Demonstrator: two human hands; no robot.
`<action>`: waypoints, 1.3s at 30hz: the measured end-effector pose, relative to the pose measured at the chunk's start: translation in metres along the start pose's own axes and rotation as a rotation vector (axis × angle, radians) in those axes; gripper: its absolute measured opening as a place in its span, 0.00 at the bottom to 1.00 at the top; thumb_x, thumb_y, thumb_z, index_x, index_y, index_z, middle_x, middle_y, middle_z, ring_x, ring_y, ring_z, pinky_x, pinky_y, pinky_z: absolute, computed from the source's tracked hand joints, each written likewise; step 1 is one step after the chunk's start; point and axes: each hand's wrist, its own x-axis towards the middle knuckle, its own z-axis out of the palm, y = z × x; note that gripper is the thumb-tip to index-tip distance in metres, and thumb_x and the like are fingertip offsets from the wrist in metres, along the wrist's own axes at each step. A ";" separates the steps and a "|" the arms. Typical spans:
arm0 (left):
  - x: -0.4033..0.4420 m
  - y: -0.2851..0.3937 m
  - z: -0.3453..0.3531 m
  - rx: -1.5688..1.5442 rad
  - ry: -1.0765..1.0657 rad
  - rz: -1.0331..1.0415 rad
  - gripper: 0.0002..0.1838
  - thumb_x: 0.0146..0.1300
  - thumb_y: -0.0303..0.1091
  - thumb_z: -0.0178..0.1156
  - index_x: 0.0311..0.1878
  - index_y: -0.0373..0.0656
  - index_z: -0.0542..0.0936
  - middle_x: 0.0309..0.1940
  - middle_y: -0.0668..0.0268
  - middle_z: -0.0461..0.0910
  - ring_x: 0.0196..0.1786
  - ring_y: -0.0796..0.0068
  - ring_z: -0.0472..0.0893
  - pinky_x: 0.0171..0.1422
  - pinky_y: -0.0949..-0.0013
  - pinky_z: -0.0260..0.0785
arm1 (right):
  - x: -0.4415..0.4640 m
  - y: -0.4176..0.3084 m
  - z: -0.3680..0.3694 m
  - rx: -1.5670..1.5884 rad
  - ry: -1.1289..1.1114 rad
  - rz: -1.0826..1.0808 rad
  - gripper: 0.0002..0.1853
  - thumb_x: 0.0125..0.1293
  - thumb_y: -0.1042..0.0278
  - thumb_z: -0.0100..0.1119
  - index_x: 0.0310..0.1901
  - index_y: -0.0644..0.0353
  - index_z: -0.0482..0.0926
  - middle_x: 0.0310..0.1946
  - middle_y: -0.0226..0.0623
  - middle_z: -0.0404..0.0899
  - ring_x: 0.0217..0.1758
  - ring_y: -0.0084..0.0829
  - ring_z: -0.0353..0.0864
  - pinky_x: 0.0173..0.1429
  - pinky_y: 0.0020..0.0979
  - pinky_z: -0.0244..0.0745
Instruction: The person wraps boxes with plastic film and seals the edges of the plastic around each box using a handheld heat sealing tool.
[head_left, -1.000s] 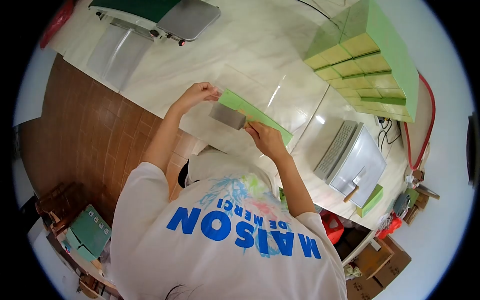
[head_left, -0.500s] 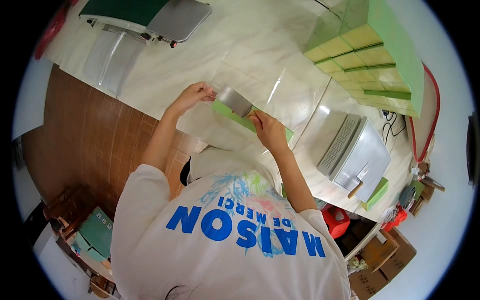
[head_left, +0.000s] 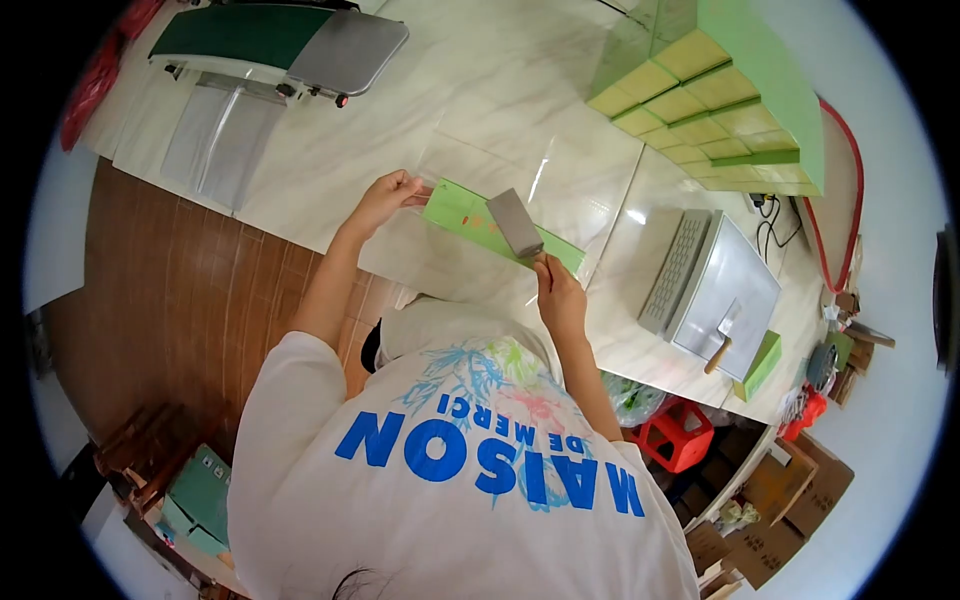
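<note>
A long, light green box (head_left: 470, 222) with small orange marks on its face lies across the near edge of the marbled table. My right hand (head_left: 562, 300) is closed round the handle of a scraper (head_left: 515, 223), whose wide flat metal blade is over the box's right half. At the box's left end, the fingers of my left hand (head_left: 388, 198) are pinched together on something thin that I cannot make out. A thin, clear plastic film (head_left: 440, 160) shows faintly on the table beyond the box.
Green boxes (head_left: 720, 100) are stacked at the back right. Nearer stands a metal-topped machine (head_left: 730, 285) with a wooden-handled trowel (head_left: 722, 335) on it and a green box (head_left: 762, 365) beside it. A green-belted conveyor (head_left: 235, 40) is far left. A red stool (head_left: 675, 435) sits below the table.
The scraper has moved right from the box's left end and turned, uncovering the orange marks. My right hand has moved right and toward me; my left hand stays at the left end.
</note>
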 end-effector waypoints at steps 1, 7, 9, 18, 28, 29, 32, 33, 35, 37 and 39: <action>0.000 0.000 0.000 -0.001 -0.004 0.007 0.16 0.74 0.45 0.51 0.42 0.40 0.75 0.49 0.57 0.82 0.53 0.69 0.82 0.65 0.66 0.69 | -0.005 0.002 -0.001 -0.006 0.007 0.015 0.10 0.72 0.59 0.52 0.42 0.56 0.77 0.34 0.43 0.82 0.34 0.49 0.81 0.35 0.46 0.74; -0.002 0.001 0.005 -0.011 0.039 0.004 0.16 0.74 0.44 0.50 0.41 0.40 0.76 0.49 0.58 0.82 0.53 0.68 0.82 0.66 0.65 0.68 | -0.034 0.014 0.004 -0.069 0.041 0.109 0.12 0.74 0.59 0.48 0.49 0.56 0.73 0.34 0.50 0.81 0.34 0.55 0.80 0.35 0.50 0.72; -0.005 0.001 0.008 -0.019 0.083 0.015 0.16 0.74 0.42 0.50 0.38 0.38 0.74 0.48 0.54 0.83 0.53 0.64 0.83 0.61 0.66 0.71 | -0.039 0.007 0.008 -0.014 0.041 0.108 0.12 0.74 0.59 0.47 0.49 0.56 0.73 0.35 0.51 0.81 0.35 0.56 0.79 0.35 0.52 0.71; -0.011 0.003 0.009 -0.050 0.060 0.028 0.21 0.75 0.47 0.47 0.49 0.37 0.78 0.49 0.60 0.82 0.52 0.71 0.81 0.63 0.67 0.69 | -0.025 -0.051 0.066 -0.074 -0.100 -0.109 0.09 0.73 0.63 0.46 0.44 0.60 0.67 0.30 0.52 0.82 0.27 0.56 0.80 0.30 0.53 0.73; 0.000 -0.016 0.004 -0.121 0.038 0.019 0.20 0.77 0.43 0.45 0.54 0.36 0.77 0.50 0.62 0.81 0.55 0.73 0.79 0.65 0.70 0.67 | 0.024 -0.107 0.100 -0.105 -0.035 -0.199 0.12 0.73 0.62 0.46 0.39 0.64 0.67 0.22 0.51 0.80 0.24 0.52 0.81 0.28 0.48 0.75; 0.001 -0.017 0.006 -0.142 0.064 0.018 0.19 0.76 0.41 0.45 0.55 0.36 0.76 0.50 0.62 0.81 0.55 0.74 0.79 0.65 0.70 0.67 | 0.029 -0.109 0.104 -0.111 -0.086 -0.182 0.13 0.73 0.61 0.46 0.40 0.65 0.67 0.22 0.52 0.80 0.25 0.53 0.81 0.29 0.49 0.76; -0.004 -0.006 0.005 -0.085 0.073 -0.010 0.18 0.74 0.35 0.44 0.58 0.34 0.74 0.50 0.63 0.81 0.54 0.73 0.79 0.64 0.70 0.69 | 0.040 -0.117 0.104 -0.094 -0.163 -0.166 0.13 0.74 0.60 0.46 0.42 0.65 0.68 0.24 0.53 0.80 0.27 0.54 0.81 0.32 0.50 0.76; -0.004 -0.004 0.004 -0.011 0.060 -0.038 0.19 0.72 0.30 0.44 0.61 0.33 0.73 0.50 0.63 0.81 0.53 0.73 0.80 0.62 0.68 0.70 | 0.042 -0.118 0.101 -0.075 -0.193 -0.170 0.13 0.74 0.60 0.46 0.43 0.64 0.68 0.25 0.53 0.80 0.29 0.55 0.81 0.33 0.50 0.75; -0.003 -0.005 0.003 -0.038 0.061 -0.034 0.18 0.73 0.31 0.44 0.60 0.33 0.74 0.50 0.62 0.81 0.53 0.72 0.80 0.61 0.68 0.71 | 0.044 -0.108 0.094 -0.025 -0.152 -0.192 0.13 0.74 0.60 0.45 0.44 0.64 0.68 0.25 0.54 0.80 0.29 0.57 0.80 0.33 0.51 0.75; -0.003 -0.007 0.002 -0.078 0.061 -0.034 0.18 0.73 0.31 0.44 0.59 0.33 0.74 0.51 0.61 0.81 0.53 0.72 0.80 0.60 0.68 0.71 | 0.043 -0.084 0.078 0.038 -0.044 -0.233 0.13 0.75 0.60 0.44 0.46 0.63 0.69 0.27 0.56 0.79 0.30 0.59 0.79 0.34 0.52 0.73; -0.006 -0.010 -0.003 -0.161 0.099 -0.020 0.16 0.73 0.32 0.44 0.55 0.33 0.75 0.51 0.58 0.81 0.53 0.70 0.81 0.60 0.68 0.71 | 0.042 -0.046 0.046 0.038 0.076 -0.128 0.14 0.76 0.59 0.42 0.46 0.62 0.71 0.29 0.56 0.79 0.31 0.58 0.78 0.33 0.51 0.71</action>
